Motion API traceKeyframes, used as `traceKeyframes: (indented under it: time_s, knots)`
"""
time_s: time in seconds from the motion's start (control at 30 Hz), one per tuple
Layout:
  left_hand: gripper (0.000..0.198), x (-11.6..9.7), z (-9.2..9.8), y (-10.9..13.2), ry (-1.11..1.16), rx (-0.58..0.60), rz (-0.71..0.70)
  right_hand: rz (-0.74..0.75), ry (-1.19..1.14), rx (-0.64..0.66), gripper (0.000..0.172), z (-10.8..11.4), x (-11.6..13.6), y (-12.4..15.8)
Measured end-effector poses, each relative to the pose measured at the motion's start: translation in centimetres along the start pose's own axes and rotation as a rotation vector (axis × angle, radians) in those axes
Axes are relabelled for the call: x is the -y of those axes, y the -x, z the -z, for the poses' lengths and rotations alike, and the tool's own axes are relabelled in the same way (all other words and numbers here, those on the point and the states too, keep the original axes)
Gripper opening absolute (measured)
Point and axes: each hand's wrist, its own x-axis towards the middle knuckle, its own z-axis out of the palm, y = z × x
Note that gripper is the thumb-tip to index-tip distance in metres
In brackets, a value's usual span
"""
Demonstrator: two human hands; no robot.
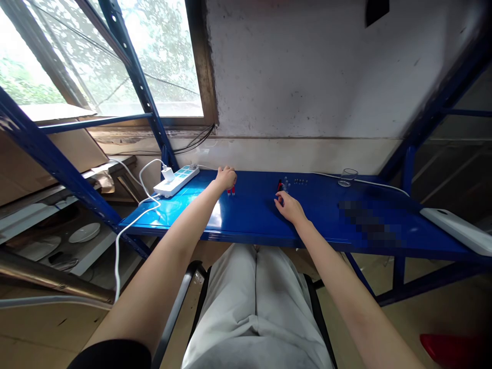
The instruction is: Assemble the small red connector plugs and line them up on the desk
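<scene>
My left hand [226,178] is at the back of the blue table, palm down with its fingers curled and pressed together. Small red pieces with pale tips [231,191] show just below its fingers. Whether they are gripped or only stand beneath is hidden. Nearer the middle, my right hand [291,207] rests low over the table, thumb and fingers a little apart with nothing visible between them. Just beyond its fingertips is a cluster of small red, black and clear pieces [285,184]. A row of tiny pale pieces [300,181] lies to the right of that cluster.
A white power strip [179,180] with a plug and cables sits at the table's left end. A clear glass [348,177] stands at the back right, by a white cable. A long white object [457,229] lies at the right edge. Blue posts [136,72] flank the table [249,223].
</scene>
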Motion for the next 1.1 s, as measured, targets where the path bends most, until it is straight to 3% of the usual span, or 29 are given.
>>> traceKeyframes:
  time_s: [0.53, 1.1]
  knots:
    - [0.022, -0.4, 0.9, 0.0, -0.024, 0.107, 0.021, -0.036, -0.008, 0.028, 0.029, 0.2, 0.2, 0.0]
    - [0.038, -1.1, 2.0, 0.0, 0.009, 0.141, -0.025, -0.022, 0.011, 0.009, 0.026, 0.0, 0.0, 0.0]
